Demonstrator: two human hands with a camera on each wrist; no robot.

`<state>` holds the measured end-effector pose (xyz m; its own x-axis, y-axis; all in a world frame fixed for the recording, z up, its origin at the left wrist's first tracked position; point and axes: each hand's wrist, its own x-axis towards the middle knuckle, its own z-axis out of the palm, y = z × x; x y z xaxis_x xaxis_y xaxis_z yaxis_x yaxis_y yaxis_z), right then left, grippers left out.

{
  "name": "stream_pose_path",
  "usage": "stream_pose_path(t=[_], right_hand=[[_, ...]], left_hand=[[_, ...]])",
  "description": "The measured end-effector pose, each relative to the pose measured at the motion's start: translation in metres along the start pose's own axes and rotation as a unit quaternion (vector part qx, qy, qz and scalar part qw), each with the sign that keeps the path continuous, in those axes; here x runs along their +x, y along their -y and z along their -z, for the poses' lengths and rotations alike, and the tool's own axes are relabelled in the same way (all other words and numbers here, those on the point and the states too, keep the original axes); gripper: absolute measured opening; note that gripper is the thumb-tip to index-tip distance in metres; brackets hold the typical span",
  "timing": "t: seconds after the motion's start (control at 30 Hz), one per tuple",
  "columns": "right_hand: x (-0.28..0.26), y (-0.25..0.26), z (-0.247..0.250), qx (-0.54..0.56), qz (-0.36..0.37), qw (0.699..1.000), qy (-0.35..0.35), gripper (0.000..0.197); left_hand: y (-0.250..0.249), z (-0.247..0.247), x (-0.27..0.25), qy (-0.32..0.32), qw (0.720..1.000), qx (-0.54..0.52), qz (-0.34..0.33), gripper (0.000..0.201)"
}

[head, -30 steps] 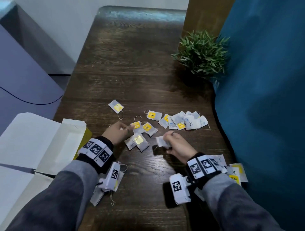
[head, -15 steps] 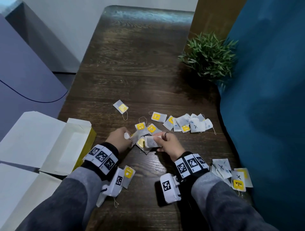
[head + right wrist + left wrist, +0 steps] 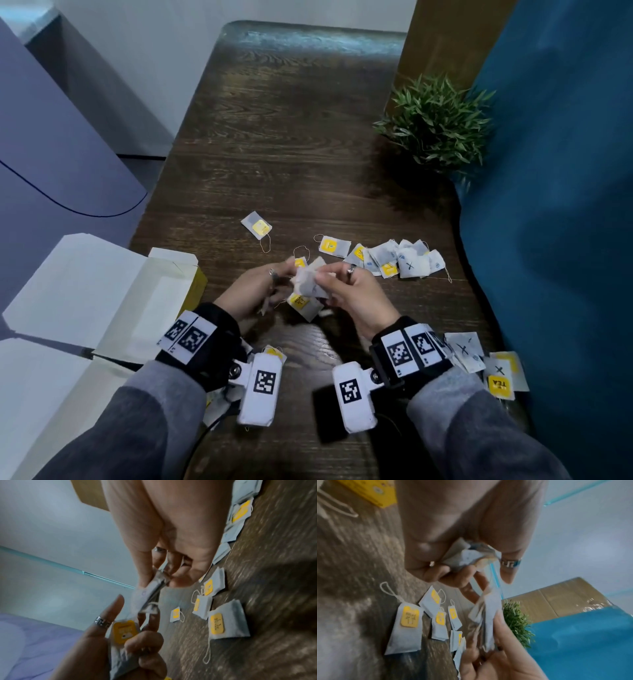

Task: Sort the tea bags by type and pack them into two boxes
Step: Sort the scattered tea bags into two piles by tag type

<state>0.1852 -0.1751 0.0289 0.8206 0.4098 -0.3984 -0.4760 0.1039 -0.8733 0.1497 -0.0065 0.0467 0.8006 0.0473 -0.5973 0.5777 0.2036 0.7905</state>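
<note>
Raised off the table [image 3: 308, 137] since earlier, light, limp tea bags [image 3: 310, 282] are pinched in both grips, left hand [image 3: 253, 291] and right hand [image 3: 356, 294]; edges suit holding.

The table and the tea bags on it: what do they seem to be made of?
Table: dark wood or wood-look laminate, judging by its grain lines and slight sheen. Tea bags: thin matte filter paper, seemingly, with thin strings; many carry yellow tags, probably card.

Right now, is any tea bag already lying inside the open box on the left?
No; in the head view the open box shows only bare white interior, with loose tea bags on the table.
</note>
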Motion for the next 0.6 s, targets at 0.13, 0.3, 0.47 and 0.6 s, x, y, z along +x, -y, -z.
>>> stream_pose_path(t=[0.13, 0.3, 0.47, 0.6], right_hand=[[-0.002, -0.001, 0.027, 0.005, -0.005, 0.995, -0.098, 0.006], [-0.009, -0.007, 0.053, 0.014, -0.005, 0.986, -0.166, 0.004], [-0.014, -0.014, 0.062, 0.023, -0.007, 0.985, -0.171, 0.007], [-0.016, -0.017, 0.064, 0.024, -0.007, 0.985, -0.172, 0.005]], left_hand=[[0.017, -0.001, 0.02, -0.053, 0.962, 0.26, -0.066, 0.025], [0.036, -0.019, 0.029, -0.011, 0.691, 0.716, -0.097, 0.051], [0.048, -0.027, 0.034, 0.001, 0.638, 0.761, -0.115, 0.04], [0.041, -0.024, 0.029, -0.033, 0.793, 0.597, -0.112, 0.017]])
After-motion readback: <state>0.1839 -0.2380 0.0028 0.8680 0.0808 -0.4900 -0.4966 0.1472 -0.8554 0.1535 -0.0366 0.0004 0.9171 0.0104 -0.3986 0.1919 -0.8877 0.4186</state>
